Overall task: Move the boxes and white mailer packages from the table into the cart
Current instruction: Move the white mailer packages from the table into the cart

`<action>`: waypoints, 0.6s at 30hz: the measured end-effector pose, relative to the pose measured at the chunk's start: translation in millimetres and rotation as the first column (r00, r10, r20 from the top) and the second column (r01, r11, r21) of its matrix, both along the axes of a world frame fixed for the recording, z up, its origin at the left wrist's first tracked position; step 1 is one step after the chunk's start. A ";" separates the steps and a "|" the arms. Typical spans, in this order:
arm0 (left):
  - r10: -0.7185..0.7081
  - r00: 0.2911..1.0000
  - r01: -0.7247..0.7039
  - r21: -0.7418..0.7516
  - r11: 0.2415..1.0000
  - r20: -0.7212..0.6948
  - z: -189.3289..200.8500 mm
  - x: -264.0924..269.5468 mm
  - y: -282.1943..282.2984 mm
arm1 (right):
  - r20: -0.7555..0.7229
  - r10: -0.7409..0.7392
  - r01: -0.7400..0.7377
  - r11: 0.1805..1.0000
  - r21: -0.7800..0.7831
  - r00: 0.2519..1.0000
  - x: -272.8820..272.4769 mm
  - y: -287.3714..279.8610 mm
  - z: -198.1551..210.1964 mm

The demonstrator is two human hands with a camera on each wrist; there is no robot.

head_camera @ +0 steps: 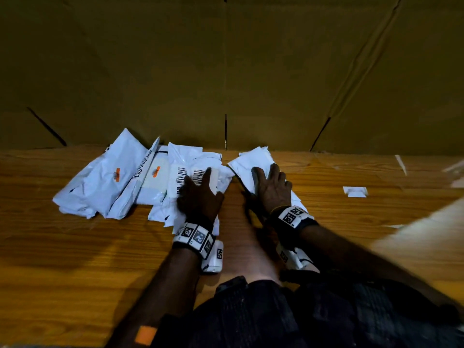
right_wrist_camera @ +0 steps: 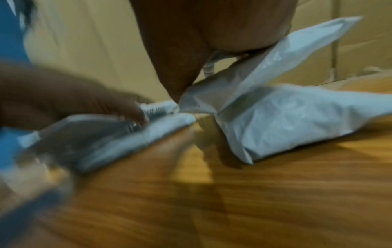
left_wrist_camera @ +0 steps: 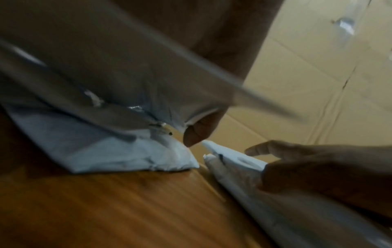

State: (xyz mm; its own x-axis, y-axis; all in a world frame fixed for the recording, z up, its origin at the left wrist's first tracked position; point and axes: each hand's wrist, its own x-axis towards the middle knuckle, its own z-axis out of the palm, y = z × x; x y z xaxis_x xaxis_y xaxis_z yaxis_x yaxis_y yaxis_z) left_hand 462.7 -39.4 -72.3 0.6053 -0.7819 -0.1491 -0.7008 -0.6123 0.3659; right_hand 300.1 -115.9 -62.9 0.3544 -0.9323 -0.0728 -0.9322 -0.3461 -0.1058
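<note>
Several white mailers (head_camera: pixel 100 182) lie heaped on the wooden table (head_camera: pixel 75 247), against a cardboard wall. My left hand (head_camera: pixel 198 194) lies on a mailer with barcode labels (head_camera: pixel 180 177); the right wrist view shows its fingers (right_wrist_camera: pixel 135 112) curled onto that mailer (right_wrist_camera: pixel 127 137), whose edge is raised off the wood. My right hand (head_camera: pixel 272 187) holds a separate white mailer (head_camera: pixel 253 159) just to the right. Its thumb (right_wrist_camera: pixel 176 89) pinches that mailer's edge (right_wrist_camera: pixel 297 117), which bends up behind the palm. No boxes or cart are visible.
The tall cardboard wall (head_camera: pixel 226 71) closes off the table's far side. A small white paper scrap (head_camera: pixel 355 191) lies to the right. A pale blurred surface (head_camera: pixel 426 234) crosses the lower right. Bare wood (left_wrist_camera: pixel 106 209) shows between the two held mailers.
</note>
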 end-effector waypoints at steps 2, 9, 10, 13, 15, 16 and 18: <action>0.015 1.000 -0.017 -0.048 0.999 -0.024 3.6 -0.7 4.7 | 0.105 -0.014 0.014 1.000 0.007 0.994 -9.0 5.3 7.1; 0.011 0.987 -0.038 -0.166 0.985 -0.161 18.6 -41.7 18.9 | 0.343 -0.144 0.114 0.988 0.107 0.928 -64.5 45.1 28.5; 0.000 0.980 -0.036 -0.179 0.983 -0.199 18.9 -53.2 22.2 | 0.365 -0.170 0.131 0.983 0.131 0.915 -75.8 51.9 31.0; -0.166 0.974 0.111 -0.307 0.945 -0.157 15.9 -94.0 41.1 | 0.432 -0.262 0.201 0.963 0.182 0.863 -112.9 70.2 36.1; -0.269 0.953 0.200 -0.374 0.906 -0.141 9.4 -124.5 49.9 | 0.436 -0.301 0.252 0.953 0.169 0.848 -143.3 79.6 37.6; -0.283 0.944 0.206 -0.369 0.906 -0.169 6.9 -139.9 52.2 | 0.435 -0.320 0.274 0.947 0.166 0.841 -159.5 84.5 37.7; -0.317 0.926 0.240 -0.329 0.913 -0.206 7.2 -168.6 55.3 | 0.458 -0.361 0.316 0.932 0.176 0.812 -190.5 96.0 37.1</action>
